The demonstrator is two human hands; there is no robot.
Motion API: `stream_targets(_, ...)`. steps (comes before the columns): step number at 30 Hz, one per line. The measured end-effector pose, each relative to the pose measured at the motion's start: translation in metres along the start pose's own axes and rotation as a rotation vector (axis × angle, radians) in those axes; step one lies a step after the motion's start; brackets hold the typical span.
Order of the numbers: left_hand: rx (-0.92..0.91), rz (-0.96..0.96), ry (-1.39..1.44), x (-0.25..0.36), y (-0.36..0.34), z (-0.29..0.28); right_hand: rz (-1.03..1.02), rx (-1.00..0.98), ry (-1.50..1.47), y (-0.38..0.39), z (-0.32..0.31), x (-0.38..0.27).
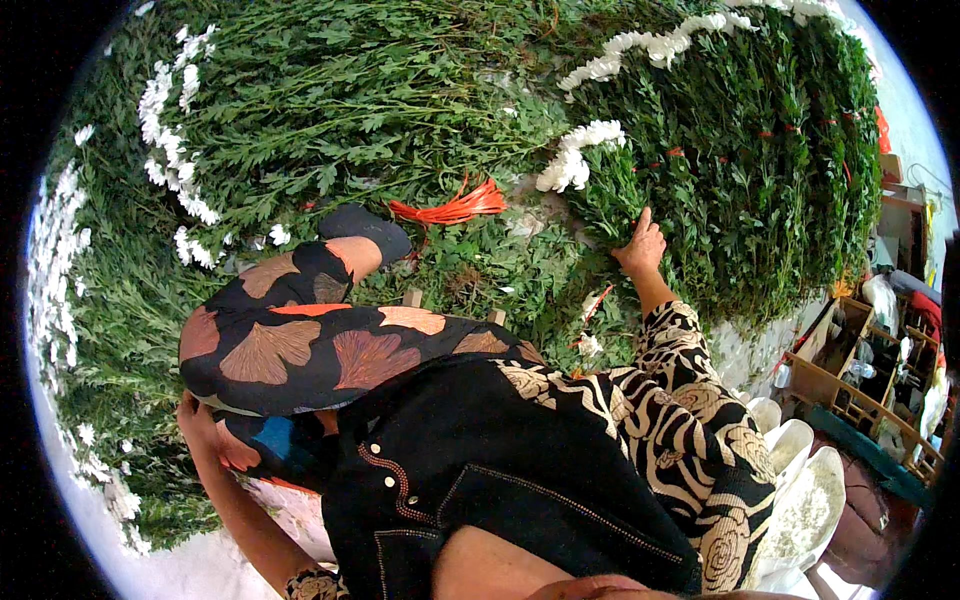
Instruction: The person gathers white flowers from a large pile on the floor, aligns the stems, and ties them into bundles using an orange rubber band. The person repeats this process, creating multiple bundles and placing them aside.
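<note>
My right hand (642, 248) reaches out to a bunch of white chrysanthemums (610, 185) with green leafy stems. Its fingers are apart and rest against the leaves near the lower end of the bunch; no grip on it shows. The bunch lies at the edge of a big pile of chrysanthemum bunches (760, 170), several of them tied with red bands. Down at the left, my left hand (194, 420) is beside my bent leg in dark patterned trousers (300, 350). Its fingers are mostly hidden behind the leg.
Loose chrysanthemum stems (350, 100) cover the far and left side, white heads outward. A bundle of red ties (455, 205) lies on the leaves ahead of my foot. Fallen leaves (465, 275) litter the floor. To the right stand a wooden shelf (865, 350) and white containers (800, 500).
</note>
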State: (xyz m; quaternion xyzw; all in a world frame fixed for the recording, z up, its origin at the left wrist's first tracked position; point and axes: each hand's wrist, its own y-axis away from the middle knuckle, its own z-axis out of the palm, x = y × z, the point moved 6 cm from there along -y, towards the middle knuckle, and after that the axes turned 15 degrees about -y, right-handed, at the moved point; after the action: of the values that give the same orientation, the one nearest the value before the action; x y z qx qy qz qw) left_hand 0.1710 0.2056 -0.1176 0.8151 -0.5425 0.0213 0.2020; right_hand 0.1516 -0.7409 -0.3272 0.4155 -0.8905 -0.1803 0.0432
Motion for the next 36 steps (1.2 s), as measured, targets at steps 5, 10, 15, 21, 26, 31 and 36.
stream_targets(5,-0.073,-0.058,0.138,0.019,0.015,-0.001,-0.134,0.109,-0.241,0.033,-0.041,0.01)
stream_targets(10,0.038,-0.181,0.123,0.014,0.041,-0.021,-0.267,0.234,-0.361,0.05,-0.089,-0.006)
stream_targets(15,-0.052,-0.132,0.049,0.013,0.031,-0.029,-0.211,0.271,-0.445,0.026,-0.092,-0.042)
stream_targets(21,0.003,-0.134,0.105,-0.023,0.029,-0.01,-0.191,0.223,-0.389,0.017,-0.091,-0.079)
stream_targets(26,-0.053,-0.119,-0.107,-0.013,0.01,0.007,-0.256,0.272,-0.306,0.03,-0.125,-0.083)
stream_targets(31,-0.065,-0.146,-0.155,0.008,-0.005,0.005,-0.312,0.474,-0.335,0.04,-0.225,-0.069)
stream_targets(36,-0.103,-0.175,-0.211,0.035,-0.02,0.007,-0.365,0.834,-0.195,0.033,-0.398,-0.001)
